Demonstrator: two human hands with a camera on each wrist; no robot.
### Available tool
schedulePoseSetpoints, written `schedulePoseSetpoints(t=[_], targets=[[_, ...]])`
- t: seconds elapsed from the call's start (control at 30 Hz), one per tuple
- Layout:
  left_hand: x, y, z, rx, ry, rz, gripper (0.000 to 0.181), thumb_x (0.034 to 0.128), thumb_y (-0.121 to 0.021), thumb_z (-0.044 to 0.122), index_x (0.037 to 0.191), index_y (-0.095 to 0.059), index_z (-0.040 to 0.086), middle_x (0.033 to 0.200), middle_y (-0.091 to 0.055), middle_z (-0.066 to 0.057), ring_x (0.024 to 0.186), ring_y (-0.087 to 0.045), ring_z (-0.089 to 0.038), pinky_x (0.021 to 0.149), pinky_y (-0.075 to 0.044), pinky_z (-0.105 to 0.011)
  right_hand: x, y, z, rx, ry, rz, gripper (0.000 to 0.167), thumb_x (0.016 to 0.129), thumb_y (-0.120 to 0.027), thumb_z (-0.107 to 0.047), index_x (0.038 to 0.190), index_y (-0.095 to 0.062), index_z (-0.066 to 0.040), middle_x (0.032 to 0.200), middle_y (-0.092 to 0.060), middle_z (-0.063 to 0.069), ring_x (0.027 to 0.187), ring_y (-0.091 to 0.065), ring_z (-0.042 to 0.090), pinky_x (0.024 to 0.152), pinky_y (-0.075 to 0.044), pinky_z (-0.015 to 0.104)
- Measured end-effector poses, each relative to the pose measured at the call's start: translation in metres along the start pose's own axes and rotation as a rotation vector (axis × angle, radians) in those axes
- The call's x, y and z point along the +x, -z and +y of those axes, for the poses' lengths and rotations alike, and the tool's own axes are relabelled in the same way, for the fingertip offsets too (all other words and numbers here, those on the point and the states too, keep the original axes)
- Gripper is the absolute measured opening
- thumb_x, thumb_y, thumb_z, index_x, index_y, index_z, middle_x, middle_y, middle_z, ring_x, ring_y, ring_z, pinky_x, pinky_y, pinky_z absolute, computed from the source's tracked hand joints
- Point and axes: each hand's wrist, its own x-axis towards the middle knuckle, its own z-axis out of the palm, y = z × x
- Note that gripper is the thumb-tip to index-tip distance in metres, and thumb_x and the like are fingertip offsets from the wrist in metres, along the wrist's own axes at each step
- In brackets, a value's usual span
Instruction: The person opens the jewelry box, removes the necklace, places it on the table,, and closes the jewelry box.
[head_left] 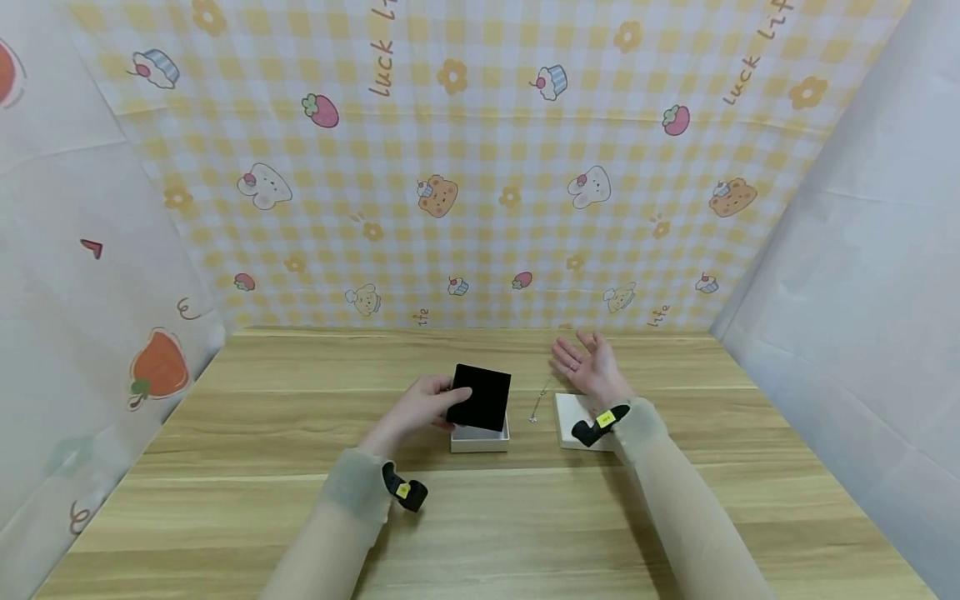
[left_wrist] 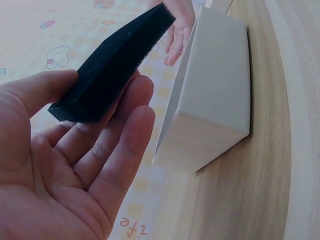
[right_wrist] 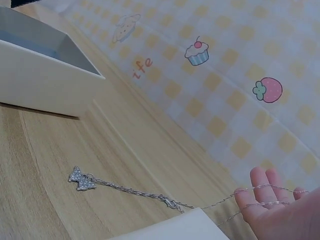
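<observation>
The left hand pinches a square black foam pad between thumb and fingers, tilted above an open white box. Palm up, the right hand has its fingers spread and loosely bent. A thin silver chain runs over its fingers, as the right wrist view shows. At the chain's lower end is a sparkling butterfly-shaped pendant, between box and right hand; whether it touches the table cannot be told.
A flat white box part lies under the right wrist, partly hidden by it. The wooden table ends at a yellow checked cloth behind, with pale sheets at both sides.
</observation>
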Motion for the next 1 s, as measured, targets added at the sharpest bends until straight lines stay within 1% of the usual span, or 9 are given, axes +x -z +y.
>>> schedulePoseSetpoints(t=[0.23, 0.5, 0.7, 1.0], targets=[[0.017, 0.002, -0.027, 0.006, 0.005, 0.018, 0.032, 0.0988, -0.056, 0.022, 0.108, -0.06, -0.009, 0.09, -0.068, -0.013, 0.075, -0.067, -0.022, 0.067, -0.058, -0.039, 0.0, 0.001, -0.002, -0.014, -0.006, 0.01, 0.061, 0.104, -0.021, -0.048, 0.157, -0.003, -0.023, 0.159, -0.019, 0.012, 0.144, -0.023, 0.026, 0.116, -0.017, 0.041], [0.016, 0.001, -0.025, 0.008, 0.014, 0.025, 0.032, 0.0985, -0.056, 0.021, 0.108, -0.061, -0.008, 0.091, -0.068, -0.013, 0.075, -0.066, -0.021, 0.068, -0.057, -0.041, 0.002, 0.005, -0.006, 0.012, -0.015, 0.032, 0.062, 0.104, -0.02, -0.049, 0.156, 0.0, -0.023, 0.16, -0.017, 0.009, 0.144, -0.022, 0.024, 0.116, -0.017, 0.04], [0.016, 0.001, -0.024, 0.006, 0.022, 0.028, 0.031, 0.0984, -0.056, 0.021, 0.108, -0.062, -0.008, 0.091, -0.069, -0.013, 0.075, -0.066, -0.021, 0.069, -0.057, -0.041, 0.002, 0.009, -0.009, 0.0, -0.011, 0.029, 0.062, 0.104, -0.019, -0.049, 0.156, 0.002, -0.022, 0.16, -0.016, 0.009, 0.144, -0.021, 0.024, 0.117, -0.016, 0.039], [0.016, 0.002, -0.026, 0.011, 0.009, 0.024, 0.032, 0.0987, -0.056, 0.021, 0.107, -0.061, -0.009, 0.092, -0.069, -0.014, 0.077, -0.067, -0.022, 0.068, -0.057, -0.04, 0.005, 0.013, -0.01, -0.011, -0.014, 0.029, 0.064, 0.103, -0.018, -0.051, 0.156, 0.003, -0.022, 0.161, -0.013, 0.008, 0.145, -0.019, 0.024, 0.117, -0.015, 0.04]])
